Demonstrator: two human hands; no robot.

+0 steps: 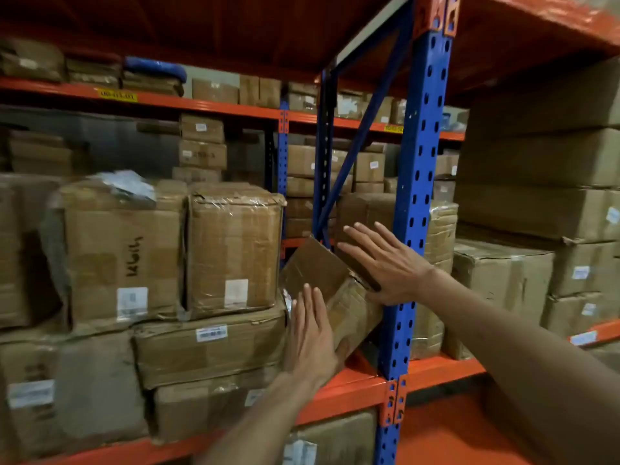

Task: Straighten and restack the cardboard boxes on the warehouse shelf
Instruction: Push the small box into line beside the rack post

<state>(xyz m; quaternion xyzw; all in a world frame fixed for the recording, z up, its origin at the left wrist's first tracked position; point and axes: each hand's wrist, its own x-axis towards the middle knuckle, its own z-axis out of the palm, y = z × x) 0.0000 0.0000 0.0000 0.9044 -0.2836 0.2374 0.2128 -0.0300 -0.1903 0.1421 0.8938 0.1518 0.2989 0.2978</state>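
A tilted cardboard box [318, 273] leans in the gap between the stacked boxes and the blue upright [416, 209], its top tipped to the left. My left hand [312, 333] lies flat against its lower front face, fingers pointing up. My right hand [385, 263] presses flat on its upper right edge, fingers spread and pointing left. Neither hand wraps around the box. Left of it stand two taped boxes [231, 253] on a wide flat box [211, 347].
The orange shelf beam [349, 394] runs under the boxes. More cartons [503, 280] fill the bay to the right of the upright, and a further box [365, 209] stands behind the tilted one. Other racks with boxes stand in the background.
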